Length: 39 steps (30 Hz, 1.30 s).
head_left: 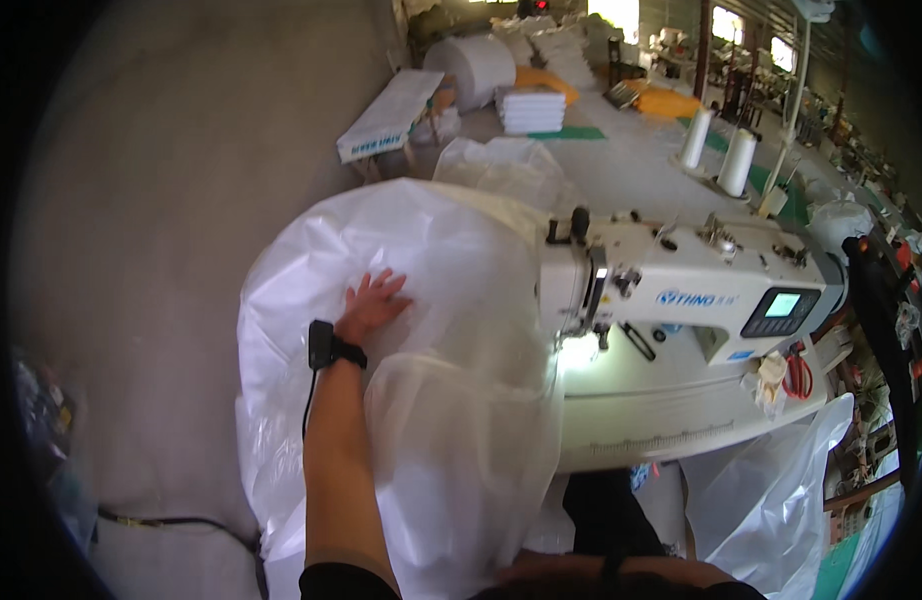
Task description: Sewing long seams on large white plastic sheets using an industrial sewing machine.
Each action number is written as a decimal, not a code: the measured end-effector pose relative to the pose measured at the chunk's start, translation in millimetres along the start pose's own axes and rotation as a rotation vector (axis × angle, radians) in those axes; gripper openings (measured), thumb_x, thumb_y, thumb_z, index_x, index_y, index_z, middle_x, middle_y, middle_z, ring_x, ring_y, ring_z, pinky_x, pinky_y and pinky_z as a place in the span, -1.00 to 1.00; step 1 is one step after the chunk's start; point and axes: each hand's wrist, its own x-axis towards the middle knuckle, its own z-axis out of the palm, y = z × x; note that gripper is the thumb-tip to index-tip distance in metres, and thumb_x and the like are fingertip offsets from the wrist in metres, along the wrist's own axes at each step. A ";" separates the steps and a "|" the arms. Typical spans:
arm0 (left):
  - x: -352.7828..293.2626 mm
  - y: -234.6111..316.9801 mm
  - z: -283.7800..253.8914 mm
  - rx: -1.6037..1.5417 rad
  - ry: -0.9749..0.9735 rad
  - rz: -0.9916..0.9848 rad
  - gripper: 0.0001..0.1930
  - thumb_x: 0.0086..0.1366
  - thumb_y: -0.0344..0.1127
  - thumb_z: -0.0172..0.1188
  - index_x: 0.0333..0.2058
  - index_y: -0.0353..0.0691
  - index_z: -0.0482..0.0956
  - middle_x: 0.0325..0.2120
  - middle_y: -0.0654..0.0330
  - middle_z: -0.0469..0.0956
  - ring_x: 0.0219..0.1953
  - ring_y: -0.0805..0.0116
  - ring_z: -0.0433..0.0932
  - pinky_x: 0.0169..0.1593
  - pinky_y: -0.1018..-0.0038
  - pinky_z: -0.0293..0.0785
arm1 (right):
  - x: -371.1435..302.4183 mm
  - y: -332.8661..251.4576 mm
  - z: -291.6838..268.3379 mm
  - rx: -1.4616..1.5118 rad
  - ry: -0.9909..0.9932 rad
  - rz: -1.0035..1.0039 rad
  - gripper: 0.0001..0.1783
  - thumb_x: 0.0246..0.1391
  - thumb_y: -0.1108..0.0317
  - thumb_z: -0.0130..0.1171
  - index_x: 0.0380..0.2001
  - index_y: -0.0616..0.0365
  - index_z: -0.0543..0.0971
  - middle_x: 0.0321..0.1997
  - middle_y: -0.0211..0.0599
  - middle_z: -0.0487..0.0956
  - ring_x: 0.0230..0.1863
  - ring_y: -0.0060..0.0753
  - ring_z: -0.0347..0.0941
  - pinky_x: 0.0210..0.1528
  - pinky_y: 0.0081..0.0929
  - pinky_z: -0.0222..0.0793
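My left hand [374,305] lies with spread fingers on a large white, partly see-through plastic sheet [451,240], which bulges up over the left of the sewing table. A dark strap with a small black box circles the left wrist. Low in the view, my right hand [541,568] reaches leftward close to my body, at the sheet's near edge; shadow and the sheet hide its fingers. The sheet's right edge runs beside the lit needle area of a white sewing machine [671,275].
Red-handled scissors [798,376] rest on the sewing table [641,415] at the right. White thread cones [737,163] stand behind the machine. Further back are a white roll [471,72], a stack of white folded sheets [531,112] and a bench [391,112]. More plastic sheeting [766,500] hangs at lower right.
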 end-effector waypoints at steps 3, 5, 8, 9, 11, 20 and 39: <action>-48.2 -23.3 -26.1 0.008 0.063 0.000 -0.48 0.13 0.02 0.19 0.08 0.09 0.43 0.29 0.16 0.07 0.33 0.04 -0.02 0.22 -0.23 -0.10 | 8.5 18.7 3.4 -0.110 -0.032 0.025 -0.28 0.02 0.13 0.20 0.17 0.29 0.26 0.18 -0.12 0.34 0.20 -0.19 0.24 0.25 -0.34 0.12; -95.2 -14.2 -46.3 -0.264 0.314 0.067 -0.64 0.18 -0.26 0.16 -0.03 -0.13 0.52 0.10 0.07 0.36 0.13 0.10 0.34 0.14 0.18 0.26 | -30.2 -23.0 19.6 -0.175 -0.095 -0.038 -0.22 0.01 0.13 0.18 0.22 0.29 0.18 0.24 -0.11 0.27 0.27 -0.18 0.14 0.31 -0.34 0.00; -186.4 85.9 -94.2 -0.478 0.402 0.272 -0.74 0.19 -0.41 0.15 -0.12 -0.24 0.55 -0.15 0.04 0.56 -0.13 0.12 0.54 -0.08 0.40 0.47 | -53.3 -34.6 28.1 -0.233 -0.055 -0.115 -0.24 -0.01 0.04 0.19 0.16 0.30 0.27 0.16 -0.09 0.36 0.19 -0.20 0.23 0.24 -0.38 0.09; -218.1 102.5 -91.3 -0.381 0.427 0.309 -0.77 0.17 -0.41 0.17 -0.16 -0.25 0.56 -0.21 0.05 0.57 -0.19 0.13 0.55 -0.13 0.40 0.49 | -57.7 -38.5 32.0 -0.274 -0.040 -0.145 -0.23 -0.03 -0.06 0.19 0.11 0.30 0.35 0.07 -0.06 0.44 0.12 -0.21 0.32 0.17 -0.40 0.18; -280.4 125.5 -66.6 -0.156 0.438 0.392 -0.86 0.14 -0.40 0.21 -0.29 -0.23 0.57 -0.36 0.11 0.59 -0.32 0.15 0.58 -0.23 0.39 0.51 | -104.2 -86.4 59.3 -0.252 -0.072 -0.105 -0.27 -0.03 -0.01 0.20 0.10 0.30 0.36 0.02 -0.11 0.47 0.07 -0.24 0.36 0.13 -0.41 0.22; -470.5 216.8 155.0 -0.336 -0.406 0.419 -0.70 0.28 -0.10 -0.03 -0.16 -0.15 0.46 -0.32 -0.03 0.48 -0.15 -0.10 0.46 -0.12 0.10 0.41 | -158.8 -85.5 81.1 -0.588 -0.198 -0.127 -0.57 0.02 0.17 0.15 -0.12 0.26 0.50 -0.25 -0.21 0.57 -0.22 -0.33 0.48 -0.12 -0.41 0.38; -292.5 204.2 -5.9 0.131 0.868 0.491 -0.77 -0.01 -0.47 0.18 -0.30 -0.24 0.49 -0.25 0.05 0.51 -0.18 0.04 0.48 -0.15 0.18 0.40 | -166.5 -66.9 3.1 -0.014 0.432 -0.527 -0.74 0.09 0.34 0.08 -0.28 0.35 0.58 -0.26 -0.27 0.60 -0.27 -0.42 0.54 -0.31 -0.42 0.47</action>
